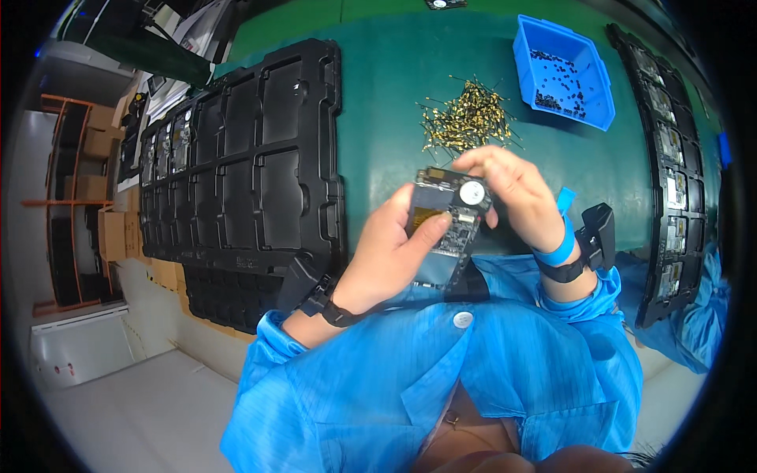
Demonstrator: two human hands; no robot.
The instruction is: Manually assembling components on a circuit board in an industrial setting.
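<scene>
My left hand [392, 246] grips a circuit board [446, 229] in front of my chest, the thumb lying across its face. The board is dark and roughly rectangular, with a round white disc near its upper right corner and silvery and gold patches. At that same corner, my right hand [512, 189] has its fingers curled against the edge; some fingertips are hidden or blurred. Just beyond the board, a loose heap of short black cables with gold ends [467, 118] lies on the green mat [386, 94].
On the left is a large black compartment tray [276, 173], with boards in its far-left pockets. A blue bin [587, 83] with small black parts stands at the back right. Another black tray [643, 229] holding several boards runs along the right.
</scene>
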